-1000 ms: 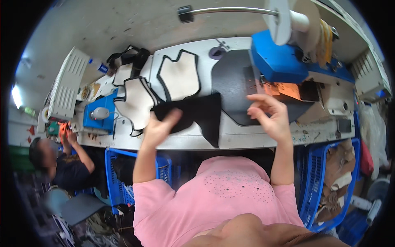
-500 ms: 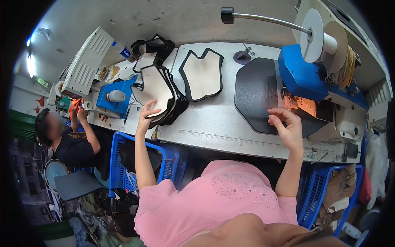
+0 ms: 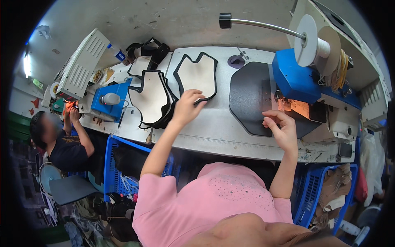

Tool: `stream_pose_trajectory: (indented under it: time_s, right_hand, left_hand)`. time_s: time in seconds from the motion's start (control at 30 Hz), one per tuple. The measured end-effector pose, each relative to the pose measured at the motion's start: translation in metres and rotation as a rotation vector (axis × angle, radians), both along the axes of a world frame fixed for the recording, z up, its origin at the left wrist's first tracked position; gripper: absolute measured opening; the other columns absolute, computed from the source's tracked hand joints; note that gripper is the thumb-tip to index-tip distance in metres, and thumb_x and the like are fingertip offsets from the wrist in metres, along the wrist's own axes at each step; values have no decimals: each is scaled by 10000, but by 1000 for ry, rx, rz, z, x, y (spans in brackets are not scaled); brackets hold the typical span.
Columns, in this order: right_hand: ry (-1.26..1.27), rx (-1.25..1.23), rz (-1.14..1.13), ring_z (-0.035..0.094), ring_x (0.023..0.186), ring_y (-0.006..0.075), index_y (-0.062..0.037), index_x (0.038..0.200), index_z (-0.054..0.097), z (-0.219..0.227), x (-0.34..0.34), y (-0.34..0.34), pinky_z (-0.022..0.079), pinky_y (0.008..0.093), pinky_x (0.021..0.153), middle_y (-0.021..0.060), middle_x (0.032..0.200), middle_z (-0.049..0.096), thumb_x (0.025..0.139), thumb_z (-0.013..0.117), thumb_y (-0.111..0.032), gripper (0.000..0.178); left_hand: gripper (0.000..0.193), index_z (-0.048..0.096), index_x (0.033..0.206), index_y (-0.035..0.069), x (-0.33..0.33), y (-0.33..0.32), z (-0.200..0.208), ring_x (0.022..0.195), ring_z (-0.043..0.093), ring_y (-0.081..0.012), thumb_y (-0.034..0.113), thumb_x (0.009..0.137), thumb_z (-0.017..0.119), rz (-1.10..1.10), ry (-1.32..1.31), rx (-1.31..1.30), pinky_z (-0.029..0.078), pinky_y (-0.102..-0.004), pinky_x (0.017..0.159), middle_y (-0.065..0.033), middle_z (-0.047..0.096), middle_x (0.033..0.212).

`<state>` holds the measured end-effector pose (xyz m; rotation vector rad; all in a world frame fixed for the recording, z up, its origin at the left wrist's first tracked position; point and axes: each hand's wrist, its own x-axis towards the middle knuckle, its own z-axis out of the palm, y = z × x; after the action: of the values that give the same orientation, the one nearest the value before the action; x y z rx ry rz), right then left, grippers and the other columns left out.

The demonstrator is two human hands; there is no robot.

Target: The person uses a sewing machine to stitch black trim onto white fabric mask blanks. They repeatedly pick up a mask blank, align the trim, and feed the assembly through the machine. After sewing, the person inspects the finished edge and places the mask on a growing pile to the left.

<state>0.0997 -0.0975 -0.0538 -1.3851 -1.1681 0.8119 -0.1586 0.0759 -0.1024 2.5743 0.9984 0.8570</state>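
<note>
My left hand [image 3: 189, 108] is over the lower edge of a single cream fabric panel [image 3: 197, 76] with black binding, its fingers stretched and thumb apart. Whether the fingertips touch the panel, I cannot tell. Left of it lies a stack of similar cream panels [image 3: 149, 96] with black edges, no hand on it. My right hand [image 3: 283, 131] hovers at the front of a dark octagonal plate [image 3: 250, 92], just before the lit sewing area of a blue sewing machine [image 3: 294, 76]. Its fingers are loosely bent, thumb and forefinger slightly apart, nothing visible between them.
Black straps [image 3: 158, 53] lie at the back left near a bottle [image 3: 116, 52]. Thread spools [image 3: 306, 41] hang at upper right. Blue baskets stand below the table, left [image 3: 109, 164] and right [image 3: 306, 197]. At far left a person [image 3: 68, 142] works at another machine.
My left hand has left the stack of panels and moved right to the single panel. The stack's top panel now lies flatter. My right hand has kept almost the same place and pose.
</note>
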Motion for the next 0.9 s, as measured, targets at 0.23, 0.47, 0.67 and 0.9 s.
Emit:
stream_pose_trajectory:
  time_s: [0.23,0.47,0.67,0.9]
  right_hand:
    - [1,-12,32,622,694,117,9,924,636,-2,4,-1,478,231,649,67,753,647,799,601,-43,139]
    - [-9,3,19,614,691,113,7,943,635,-2,3,0,473,227,641,70,759,651,810,589,-44,150]
    - [-325,248,-198,556,676,196,-37,1011,642,13,-15,12,430,286,713,78,720,589,836,588,-121,201]
    - [-740,38,-231,507,913,285,-37,972,639,8,-20,-10,395,387,768,122,878,523,773,607,-117,218]
  left_hand:
    - [148,661,865,13,30,37,-57,899,597,-237,125,770,645,57,-149,-260,458,-304,797,-107,644,960]
    - [141,535,870,55,16,38,6,649,430,-33,178,925,493,130,-909,-628,349,-188,594,37,504,751]
    - [63,552,844,40,46,-59,67,1008,583,-197,97,867,540,-668,-487,-901,223,-423,1056,-125,641,997]
    - [190,587,965,49,90,-100,49,984,570,-250,91,780,570,-574,-191,-75,338,-472,950,-106,610,1019]
